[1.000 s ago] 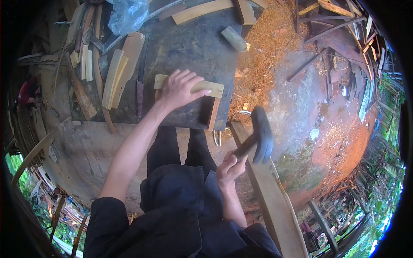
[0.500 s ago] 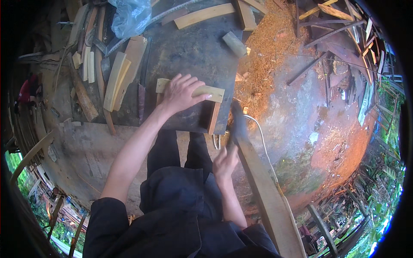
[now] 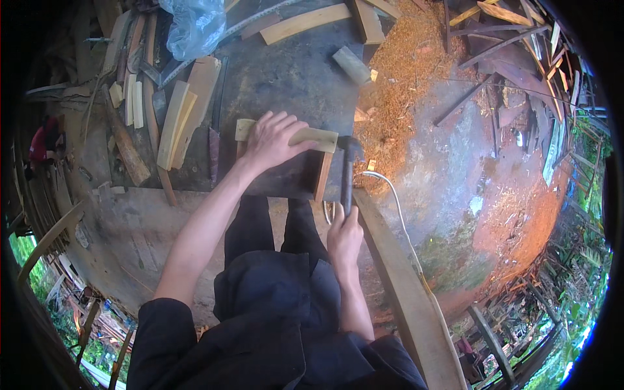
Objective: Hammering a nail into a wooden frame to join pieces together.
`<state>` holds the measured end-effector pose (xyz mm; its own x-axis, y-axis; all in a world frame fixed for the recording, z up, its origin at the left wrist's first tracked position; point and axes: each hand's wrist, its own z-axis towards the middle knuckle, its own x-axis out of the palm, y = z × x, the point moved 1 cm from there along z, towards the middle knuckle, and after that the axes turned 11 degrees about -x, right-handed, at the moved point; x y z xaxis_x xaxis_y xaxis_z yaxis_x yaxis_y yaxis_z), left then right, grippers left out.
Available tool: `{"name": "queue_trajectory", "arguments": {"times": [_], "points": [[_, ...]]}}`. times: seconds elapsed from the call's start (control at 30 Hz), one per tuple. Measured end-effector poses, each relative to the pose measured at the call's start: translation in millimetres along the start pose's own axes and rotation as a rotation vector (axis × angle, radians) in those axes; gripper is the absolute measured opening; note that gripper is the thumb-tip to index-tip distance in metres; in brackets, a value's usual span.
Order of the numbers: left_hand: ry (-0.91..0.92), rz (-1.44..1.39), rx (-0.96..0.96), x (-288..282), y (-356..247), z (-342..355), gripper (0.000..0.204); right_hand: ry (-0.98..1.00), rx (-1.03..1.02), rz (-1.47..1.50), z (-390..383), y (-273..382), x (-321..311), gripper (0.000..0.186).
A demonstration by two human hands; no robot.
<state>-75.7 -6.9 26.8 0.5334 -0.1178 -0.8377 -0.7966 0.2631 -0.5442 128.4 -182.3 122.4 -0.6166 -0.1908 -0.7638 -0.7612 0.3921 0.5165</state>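
Observation:
My left hand (image 3: 276, 140) is closed over a short pale board (image 3: 318, 139), fingers on its far side and thumb on the near side. Under the board's right end stands a reddish-brown wooden piece (image 3: 322, 175), pointing toward me. A second piece shows in part under the left end. My right hand (image 3: 345, 237) is wrapped around the handle of a hammer (image 3: 348, 182). The hammer's dark head lies just beside the board's right end; whether they touch I cannot tell. All this is on a dark worktable (image 3: 279, 81).
A long beam (image 3: 409, 292) and a white cable (image 3: 394, 188) run along my right. Wood strips (image 3: 175, 127) lie at left, a clear plastic bag (image 3: 197, 29) at far left. A wood block (image 3: 351, 65) sits near the table's right edge, beside sawdust (image 3: 403, 78).
The hammer, blurred and farther right before, has swung left so its head is beside the board's end. My right hand has shifted slightly; my left hand keeps its hold on the board.

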Motion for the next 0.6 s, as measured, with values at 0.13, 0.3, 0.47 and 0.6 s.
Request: {"name": "queue_trajectory", "arguments": {"times": [0.13, 0.3, 0.47, 0.6], "points": [[0.001, -0.005, -0.005, 0.5, 0.6, -2.9, 0.046, -0.196, 0.015, 0.193, -24.9, 15.3, -23.7, 0.027], [-0.017, -0.016, 0.022, 2.7, -6.5, 6.1, 0.047, -0.223, -0.155, 0.191, -20.7, 1.3, -11.5, 0.028], [-0.014, 0.015, 0.015, 0.8, 3.7, -2.2, 0.046, -0.019, 0.081, 0.129, -3.6, 7.5, -6.4, 0.026], [-0.013, -0.035, 0.006, -0.7, -4.3, 0.8, 0.044, -0.375, -0.150, 0.390, -30.6, 9.8, -19.5, 0.028]]}}
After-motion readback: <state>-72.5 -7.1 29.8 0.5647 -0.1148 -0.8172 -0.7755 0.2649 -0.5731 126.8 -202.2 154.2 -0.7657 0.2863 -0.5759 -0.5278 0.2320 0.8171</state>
